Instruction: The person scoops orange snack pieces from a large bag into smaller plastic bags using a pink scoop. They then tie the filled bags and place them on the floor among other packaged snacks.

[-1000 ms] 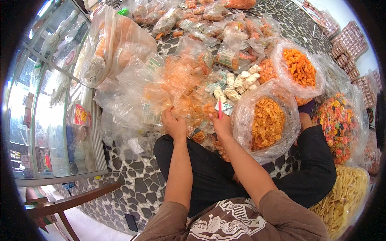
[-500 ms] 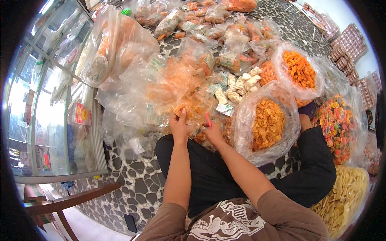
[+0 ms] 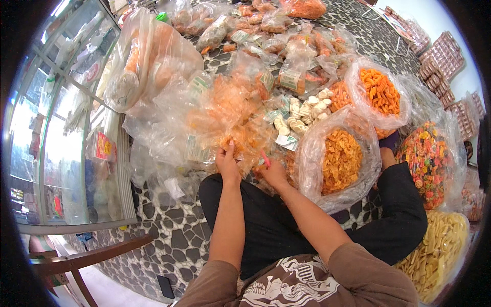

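Observation:
My left hand (image 3: 227, 162) pinches the edge of a small clear plastic bag of orange snacks (image 3: 244, 137) at the front of a heap of such bags. Close beside it, my right hand (image 3: 272, 171) grips a thin pink tool (image 3: 265, 159) and rests against the same bag. I sit cross-legged in black trousers on a stone-patterned floor (image 3: 169, 240), with the heap right in front of my knees.
A big open bag of yellow-orange chips (image 3: 340, 161) stands right of my hands, with orange sticks (image 3: 381, 92), multicoloured snacks (image 3: 427, 163) and pale yellow strips (image 3: 440, 250) beyond. White round pieces (image 3: 302, 112) lie behind. A glass display cabinet (image 3: 66, 138) and a wooden chair (image 3: 82, 261) are at left.
My right hand came down with the pink tool from upright toward the bag, and both hands have closed together on the small bag nearer my lap.

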The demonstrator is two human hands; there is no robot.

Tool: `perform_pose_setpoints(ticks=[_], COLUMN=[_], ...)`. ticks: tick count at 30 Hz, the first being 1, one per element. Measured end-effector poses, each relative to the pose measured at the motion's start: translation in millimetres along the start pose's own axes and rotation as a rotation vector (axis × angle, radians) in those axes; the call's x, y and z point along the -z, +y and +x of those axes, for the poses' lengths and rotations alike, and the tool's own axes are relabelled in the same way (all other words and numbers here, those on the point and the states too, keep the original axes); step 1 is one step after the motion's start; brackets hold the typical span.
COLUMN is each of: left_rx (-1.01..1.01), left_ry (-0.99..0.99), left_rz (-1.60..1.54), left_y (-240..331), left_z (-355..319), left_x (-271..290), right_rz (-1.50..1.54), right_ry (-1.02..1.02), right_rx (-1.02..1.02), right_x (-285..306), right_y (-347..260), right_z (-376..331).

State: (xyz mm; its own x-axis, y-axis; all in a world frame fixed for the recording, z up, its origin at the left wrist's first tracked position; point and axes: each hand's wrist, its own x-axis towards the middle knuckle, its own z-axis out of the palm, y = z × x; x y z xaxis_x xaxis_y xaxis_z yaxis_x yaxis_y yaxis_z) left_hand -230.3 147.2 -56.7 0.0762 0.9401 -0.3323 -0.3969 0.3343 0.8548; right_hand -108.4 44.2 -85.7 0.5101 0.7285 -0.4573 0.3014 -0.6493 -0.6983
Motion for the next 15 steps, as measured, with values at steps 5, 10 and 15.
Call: perform_pose_setpoints(ticks=[5,10,15], left_rx=[-0.052,-0.016,0.057], left_ry=[-0.036,-0.196,-0.435], left_rz=[-0.032,-0.085,-0.035], left_y=[1,4,-1], left_z=[-2,-19,-55], left_x=[-4,-21,-63], right_rz=[-0.151,-0.077,0.601], right_ry=[0.217,0.302,0.132], right_rx=[0.113,0.246,0.328], right_x=[49,77,105], right_y=[-6,-23,-27], right_z=[-6,-22,-42])
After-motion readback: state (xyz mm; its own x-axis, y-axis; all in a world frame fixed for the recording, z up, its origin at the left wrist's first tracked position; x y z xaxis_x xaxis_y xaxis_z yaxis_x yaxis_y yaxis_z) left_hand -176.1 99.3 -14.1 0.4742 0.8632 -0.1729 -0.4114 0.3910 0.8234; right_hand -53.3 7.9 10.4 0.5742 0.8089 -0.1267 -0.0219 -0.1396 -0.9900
